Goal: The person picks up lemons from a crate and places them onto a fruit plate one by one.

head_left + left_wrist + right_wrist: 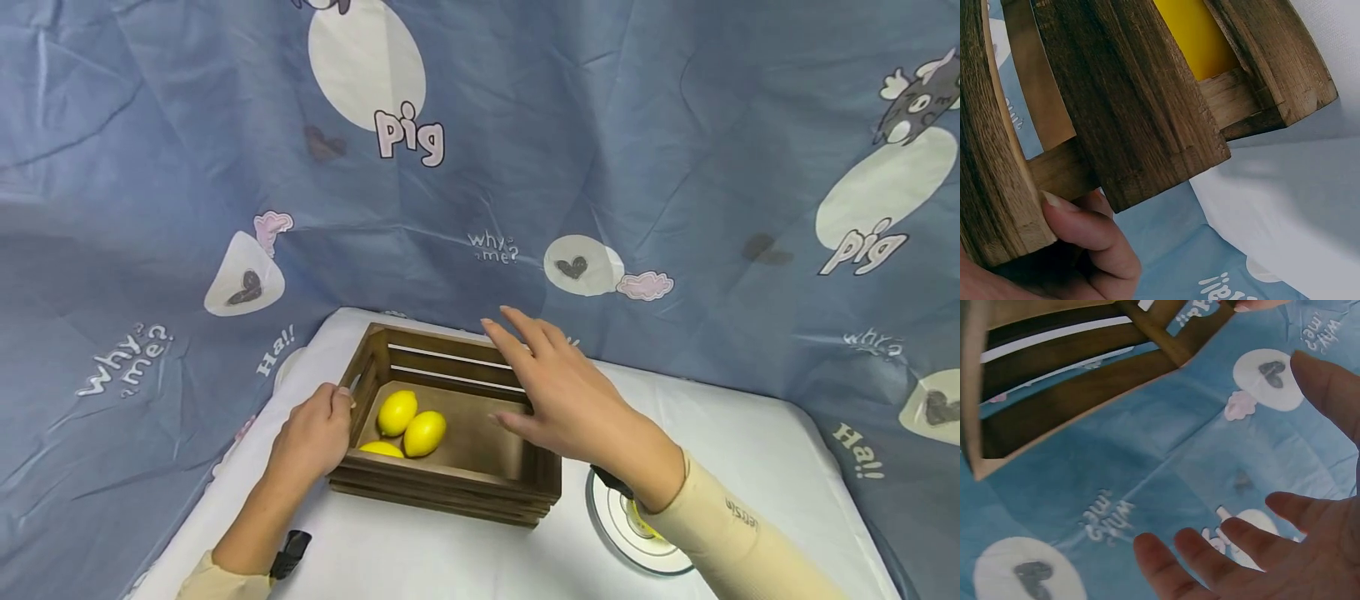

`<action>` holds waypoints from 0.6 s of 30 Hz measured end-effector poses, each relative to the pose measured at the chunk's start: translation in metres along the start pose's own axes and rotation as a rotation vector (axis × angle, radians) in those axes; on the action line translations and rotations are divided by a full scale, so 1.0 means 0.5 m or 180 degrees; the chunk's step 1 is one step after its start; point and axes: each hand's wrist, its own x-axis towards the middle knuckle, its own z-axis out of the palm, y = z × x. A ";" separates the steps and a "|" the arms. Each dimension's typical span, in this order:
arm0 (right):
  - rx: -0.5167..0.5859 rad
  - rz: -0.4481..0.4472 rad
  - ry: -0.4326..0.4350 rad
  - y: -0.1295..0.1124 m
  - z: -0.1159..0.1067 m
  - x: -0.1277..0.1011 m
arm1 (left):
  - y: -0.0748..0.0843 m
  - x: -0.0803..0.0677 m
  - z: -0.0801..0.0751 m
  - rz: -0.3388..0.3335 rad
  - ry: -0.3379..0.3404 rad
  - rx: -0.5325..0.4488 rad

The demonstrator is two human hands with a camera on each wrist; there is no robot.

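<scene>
Three lemons (408, 429) in the crate's (450, 479) left half, crate on the worktop (750, 433). Plate (637, 533) right of the crate. Left hand (315, 437) at the crate's left wall, right hand (562, 392) above its right side.

White table (750, 433) here. A wooden crate (450, 487) sits at centre, and a round glass plate (630, 542) lies at its four o'clock.

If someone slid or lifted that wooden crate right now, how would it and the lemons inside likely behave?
The wooden crate looks rigid, with thick slats, so it should probably slide without flexing. The three lemons lie loose at its left end and may roll. The left hand grips only that end, so a one-handed lift might tilt it.
</scene>
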 end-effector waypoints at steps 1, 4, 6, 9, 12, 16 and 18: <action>-0.0008 -0.0026 -0.0021 -0.003 -0.002 0.008 | -0.001 -0.001 -0.001 0.0000 0.0017 0.0005; -0.0020 -0.0103 -0.0098 -0.013 -0.003 0.032 | -0.002 -0.004 -0.007 -0.0004 0.0039 0.0018; -0.0003 -0.0142 -0.0175 -0.020 -0.001 0.047 | -0.003 -0.006 -0.010 0.0004 0.0050 0.0034; 0.0010 -0.0164 -0.0346 -0.029 0.005 0.070 | -0.002 -0.005 -0.012 0.0004 0.0027 0.0022; 0.0021 -0.0175 -0.0551 -0.035 0.015 0.094 | -0.001 -0.006 -0.010 -0.0006 0.0033 0.0025; -0.0078 -0.0155 -0.0853 -0.033 0.031 0.118 | 0.001 -0.007 -0.003 -0.0011 0.0082 0.0034; -0.0131 -0.0114 -0.1017 -0.027 0.041 0.127 | 0.003 -0.006 0.000 0.0000 0.0113 0.0043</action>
